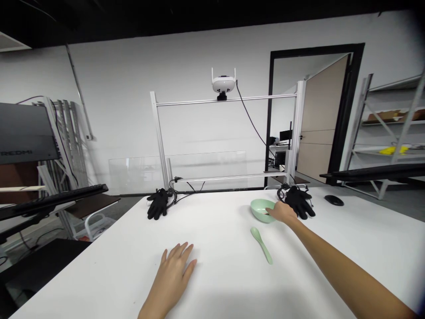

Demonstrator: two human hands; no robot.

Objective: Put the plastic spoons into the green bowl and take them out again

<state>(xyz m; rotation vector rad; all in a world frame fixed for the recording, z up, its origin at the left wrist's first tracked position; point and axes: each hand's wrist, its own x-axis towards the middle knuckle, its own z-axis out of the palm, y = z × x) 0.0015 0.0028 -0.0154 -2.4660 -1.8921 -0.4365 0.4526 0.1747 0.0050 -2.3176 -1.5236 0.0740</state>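
Grip of the right hand [282, 212] is clamped on the right rim of the green bowl [259, 206], thumb inside. Green spoon [261, 245] lies on the counter [219, 270], just nearside of the bowl — long axis slanting, handle toward the person and rightward. Left hand [173, 274]: fingers apart, empty. Of 2 hands, the right is nearer the spoon.
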